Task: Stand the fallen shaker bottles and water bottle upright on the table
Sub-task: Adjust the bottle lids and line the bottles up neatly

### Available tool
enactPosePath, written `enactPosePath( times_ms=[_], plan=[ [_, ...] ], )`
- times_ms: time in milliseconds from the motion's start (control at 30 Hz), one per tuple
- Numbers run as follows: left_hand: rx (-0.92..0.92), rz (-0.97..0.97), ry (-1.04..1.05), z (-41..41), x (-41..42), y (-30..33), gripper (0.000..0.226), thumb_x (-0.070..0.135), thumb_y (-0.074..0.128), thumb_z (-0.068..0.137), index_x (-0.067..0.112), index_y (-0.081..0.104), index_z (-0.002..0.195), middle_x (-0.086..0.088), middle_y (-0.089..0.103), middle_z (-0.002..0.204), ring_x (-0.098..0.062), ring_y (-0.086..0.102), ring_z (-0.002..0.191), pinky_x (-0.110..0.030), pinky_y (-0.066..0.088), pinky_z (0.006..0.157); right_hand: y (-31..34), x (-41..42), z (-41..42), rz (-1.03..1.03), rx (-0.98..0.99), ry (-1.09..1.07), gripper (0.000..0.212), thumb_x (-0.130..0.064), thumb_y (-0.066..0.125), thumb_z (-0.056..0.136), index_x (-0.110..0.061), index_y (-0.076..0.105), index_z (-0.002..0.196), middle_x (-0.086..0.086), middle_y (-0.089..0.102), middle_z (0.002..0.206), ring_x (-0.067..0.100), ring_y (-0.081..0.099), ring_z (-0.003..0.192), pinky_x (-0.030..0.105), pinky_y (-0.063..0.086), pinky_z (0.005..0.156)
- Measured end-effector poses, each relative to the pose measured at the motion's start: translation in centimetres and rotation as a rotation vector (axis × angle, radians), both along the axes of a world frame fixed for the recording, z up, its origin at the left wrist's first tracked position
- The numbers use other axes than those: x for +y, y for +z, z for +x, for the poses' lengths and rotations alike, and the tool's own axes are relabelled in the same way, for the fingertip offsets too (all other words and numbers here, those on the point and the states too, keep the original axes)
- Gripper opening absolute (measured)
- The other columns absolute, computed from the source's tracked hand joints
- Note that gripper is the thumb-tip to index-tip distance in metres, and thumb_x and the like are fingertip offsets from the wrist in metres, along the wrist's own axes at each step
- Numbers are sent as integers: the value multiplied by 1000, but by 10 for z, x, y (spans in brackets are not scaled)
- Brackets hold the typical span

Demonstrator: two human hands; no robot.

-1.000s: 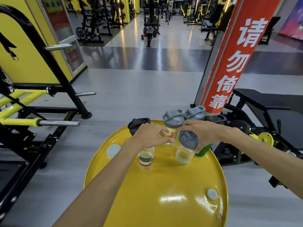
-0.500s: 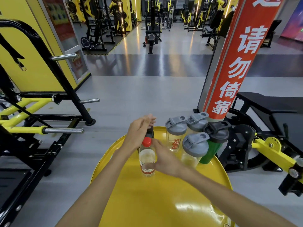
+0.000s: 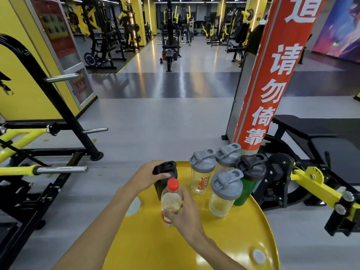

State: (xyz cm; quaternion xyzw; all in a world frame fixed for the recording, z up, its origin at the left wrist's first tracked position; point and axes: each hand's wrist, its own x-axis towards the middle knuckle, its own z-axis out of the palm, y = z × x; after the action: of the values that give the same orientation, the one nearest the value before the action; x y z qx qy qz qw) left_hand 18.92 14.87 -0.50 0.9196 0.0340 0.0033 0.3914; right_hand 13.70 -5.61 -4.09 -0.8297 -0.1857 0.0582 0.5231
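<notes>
Since a moment ago, your left hand has dropped onto the black shaker lid.
Your right hand grips the upright water bottle on the yellow table; releasing carelessly could knock neighbouring shakers over.

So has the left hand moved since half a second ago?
Yes. The left hand has dropped from above the water bottle onto the lid of the black shaker behind it; the grey-lidded shakers alongside stand unchanged.

Upright shaker bottles crowd the far edge; the near yellow table lies open.
</notes>
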Motion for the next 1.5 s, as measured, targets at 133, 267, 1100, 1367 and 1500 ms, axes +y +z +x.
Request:
enactPosePath(
  times_ms=[133, 267, 1100, 1367, 1500],
  plan=[
    [-16, -34, 0, 0, 4, -7, 65, 69, 67, 74, 30, 63, 126, 12, 67, 120, -10, 60, 111, -32, 50, 94, 4, -15, 3, -2, 30, -78, 56, -20, 87, 67, -39, 50, 105, -18, 62, 96, -4, 57, 91, 10, 45, 64],
    [-29, -51, -4, 0, 1, -12, 45, 47, 71, 87, 27, 61, 126, 6, 65, 119, -14, 58, 109, -32, 49, 90, 8, -33, 7, -32, -1, -125, 57, -16, 86, 68, -39, 50, 106, -18, 63, 96, 3, 60, 90, 12, 47, 66],
    [-57, -47, 144, -8, -18, 0, 63, 32, 92, 61, 30, 63, 117, 17, 64, 111, -3, 59, 99, -9, 43, 70, -23, -77, -14, -137, 104, -227, 74, -43, 75, 81, -23, 41, 144, -7, 58, 135, 13, 55, 119, 27, 48, 96],
    [-110, -67, 174, 8, -47, 14, 62, 37, 91, 57, 28, 66, 112, 11, 67, 104, -9, 62, 95, -18, 48, 71, -3, -92, -28, -61, -5, -227, 113, -99, 30, 55, -28, 43, 142, -24, 49, 122, 2, 58, 109, 23, 51, 89],
    [-94, -80, 144, 13, -61, 13, 62, 35, 90, 55, 30, 67, 111, 14, 69, 104, -4, 64, 93, -13, 47, 69, 7, -105, -34, 6, -51, -242, 101, -96, 36, 61, -31, 48, 137, -30, 50, 124, -11, 55, 109, 10, 46, 87]
  ],
)
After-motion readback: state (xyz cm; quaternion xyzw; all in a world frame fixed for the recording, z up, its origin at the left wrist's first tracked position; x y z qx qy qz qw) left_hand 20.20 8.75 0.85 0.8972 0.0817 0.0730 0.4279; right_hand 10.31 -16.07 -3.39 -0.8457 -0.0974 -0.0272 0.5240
